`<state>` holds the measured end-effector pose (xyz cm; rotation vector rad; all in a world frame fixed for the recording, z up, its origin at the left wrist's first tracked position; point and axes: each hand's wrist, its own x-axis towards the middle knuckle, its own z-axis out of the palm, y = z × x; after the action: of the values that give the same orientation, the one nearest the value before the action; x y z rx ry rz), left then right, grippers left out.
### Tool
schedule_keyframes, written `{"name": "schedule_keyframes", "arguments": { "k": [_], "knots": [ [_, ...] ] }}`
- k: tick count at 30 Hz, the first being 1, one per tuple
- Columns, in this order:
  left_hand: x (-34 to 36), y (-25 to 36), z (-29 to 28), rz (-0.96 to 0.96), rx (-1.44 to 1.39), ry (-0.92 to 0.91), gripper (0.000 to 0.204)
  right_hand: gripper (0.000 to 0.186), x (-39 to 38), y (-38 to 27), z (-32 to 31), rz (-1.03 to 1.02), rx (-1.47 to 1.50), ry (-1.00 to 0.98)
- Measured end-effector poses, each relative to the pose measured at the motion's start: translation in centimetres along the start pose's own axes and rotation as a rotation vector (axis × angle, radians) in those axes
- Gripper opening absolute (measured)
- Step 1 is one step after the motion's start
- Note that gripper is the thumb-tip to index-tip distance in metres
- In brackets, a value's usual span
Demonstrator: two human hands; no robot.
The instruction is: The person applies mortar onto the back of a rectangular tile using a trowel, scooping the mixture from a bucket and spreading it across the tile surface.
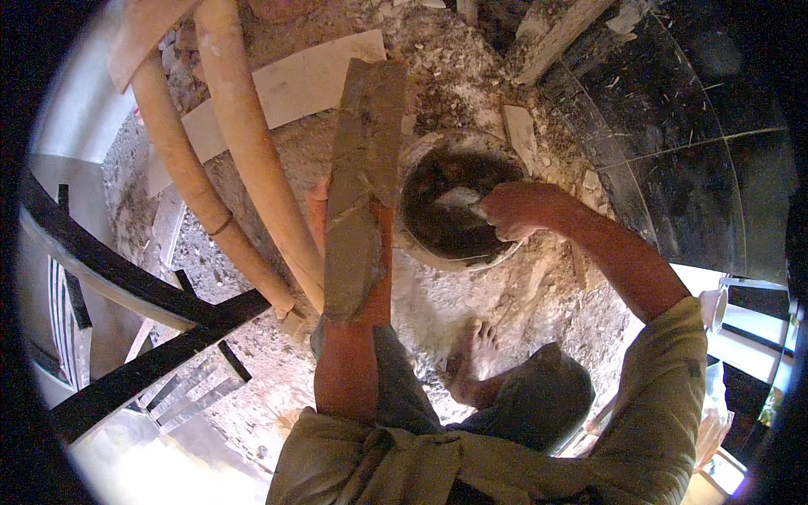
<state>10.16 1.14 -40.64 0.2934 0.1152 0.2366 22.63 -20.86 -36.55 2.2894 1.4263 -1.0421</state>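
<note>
My left hand (pixel 316 210) supports a long, narrow strip (pixel 368 126) from beneath, with fingers curled at its left edge. Grey-brown mortar coats the strip, and a thicker lump (pixel 353 252) lies on its near end. The strip's own material is hidden. To its right stands a round bucket (pixel 414 238) with dark, wet contents. My right hand (pixel 513 210) is closed over the bucket's right side. A pale, flat blade like a trowel's (pixel 459 200) reaches from that hand into the bucket; its handle is hidden in my grip.
Two wooden poles (pixel 252 143) slant across the left, beside a pale curved-looking board (pixel 295 80). Dark tiles (pixel 673 168) cover the right side. Black and white frame pieces (pixel 160 362) lie at the lower left. My bare foot (pixel 475 358) rests on rubble-strewn ground (pixel 429 290).
</note>
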Motion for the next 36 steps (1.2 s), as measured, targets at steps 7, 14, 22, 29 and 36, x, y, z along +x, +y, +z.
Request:
{"name": "schedule_keyframes", "arguments": {
  "k": [7,14,22,29,36],
  "knots": [
    [-0.1,0.2,0.1,0.008,-0.011,0.011,0.035,0.02,-2.3,4.1,0.8,0.178,0.693,-0.382],
    [0.6,-0.1,0.7,0.081,-0.083,0.039,0.034,0.018,-5.1,5.6,2.1,-0.043,0.947,-0.151],
    [1.0,-0.4,0.4,0.194,0.14,0.014,0.032,0.029,-11.7,1.0,3.9,0.308,1.08,0.194],
    [1.5,-1.4,2.7,0.053,0.011,0.139,0.037,0.025,-12.0,-3.2,3.4,0.262,1.304,0.374],
    [1.7,-1.8,3.9,0.036,-0.122,0.126,0.038,0.024,-9.3,-7.1,4.0,0.131,0.77,0.753]
  ]
}}
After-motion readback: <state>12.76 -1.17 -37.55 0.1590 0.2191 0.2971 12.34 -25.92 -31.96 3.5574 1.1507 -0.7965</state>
